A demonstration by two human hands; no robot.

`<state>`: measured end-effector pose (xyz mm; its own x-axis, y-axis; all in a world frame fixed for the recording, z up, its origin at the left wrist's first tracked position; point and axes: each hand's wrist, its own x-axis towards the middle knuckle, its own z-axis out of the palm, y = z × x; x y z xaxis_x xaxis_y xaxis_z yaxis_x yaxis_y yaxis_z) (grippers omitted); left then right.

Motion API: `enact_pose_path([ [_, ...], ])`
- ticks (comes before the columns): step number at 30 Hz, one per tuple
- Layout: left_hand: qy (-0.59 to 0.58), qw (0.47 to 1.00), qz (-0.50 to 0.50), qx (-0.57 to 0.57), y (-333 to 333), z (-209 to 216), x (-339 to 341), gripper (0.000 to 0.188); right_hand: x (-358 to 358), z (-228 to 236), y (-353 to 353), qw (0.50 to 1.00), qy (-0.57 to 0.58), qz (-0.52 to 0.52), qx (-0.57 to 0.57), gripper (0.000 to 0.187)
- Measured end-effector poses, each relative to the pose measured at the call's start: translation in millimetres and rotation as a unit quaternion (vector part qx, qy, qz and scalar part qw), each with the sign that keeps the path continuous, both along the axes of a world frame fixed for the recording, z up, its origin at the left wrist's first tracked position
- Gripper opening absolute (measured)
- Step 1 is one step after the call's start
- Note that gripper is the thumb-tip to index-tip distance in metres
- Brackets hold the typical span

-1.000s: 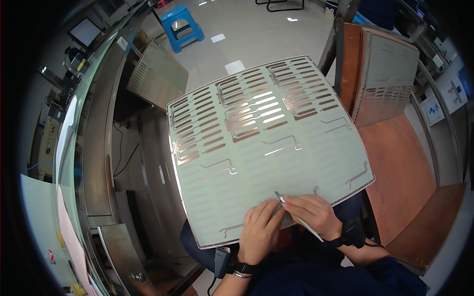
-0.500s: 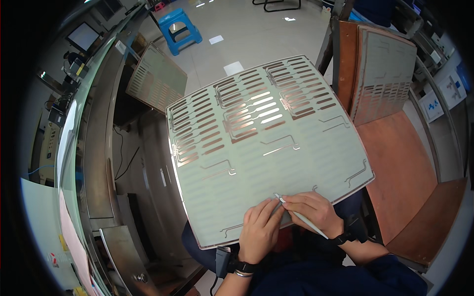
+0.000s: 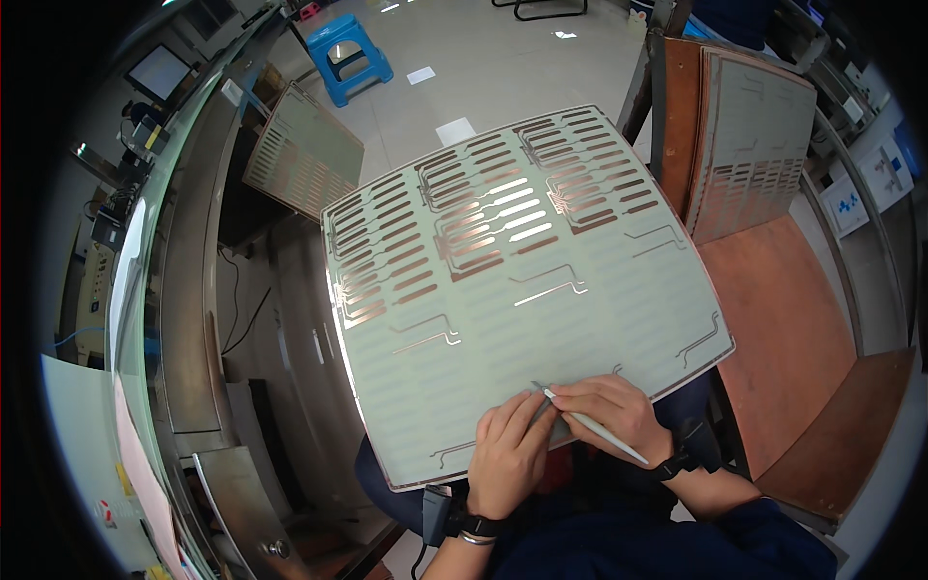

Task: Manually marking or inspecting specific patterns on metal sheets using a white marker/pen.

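Pale green and copper dominating

Tool (image 3: 611,438) in the grip is showing off-white. Panel (image 3: 522,329) beneath is showing pale green, copper bars striping its far part in three blocks, thin bent lines marking it nearer the grip. Right of the grip, seat (image 3: 783,329) is looking orange-brown. Far ahead-left, stool (image 3: 333,31) is showing bright blue. Sleeve (image 3: 773,527), behind-right, is reading navy.

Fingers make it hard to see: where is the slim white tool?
In the head view, the slim white tool sits in the right hand, its tip beside the left hand, over the near half of the board.
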<state>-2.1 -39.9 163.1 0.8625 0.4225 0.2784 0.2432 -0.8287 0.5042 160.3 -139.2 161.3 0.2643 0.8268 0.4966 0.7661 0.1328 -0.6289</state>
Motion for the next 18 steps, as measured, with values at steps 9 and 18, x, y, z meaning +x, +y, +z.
enact_pose_path([
  [9,-0.017,1.000,0.004,-0.004,1.2,1.4,1.8,0.029,1.8,2.3,1.6,1.000,0.005,0.010,-0.014,0.027],
  [18,-0.015,1.000,0.003,-0.007,1.1,0.2,0.8,0.033,3.2,2.8,2.2,1.000,-0.004,0.018,-0.016,0.026],
])
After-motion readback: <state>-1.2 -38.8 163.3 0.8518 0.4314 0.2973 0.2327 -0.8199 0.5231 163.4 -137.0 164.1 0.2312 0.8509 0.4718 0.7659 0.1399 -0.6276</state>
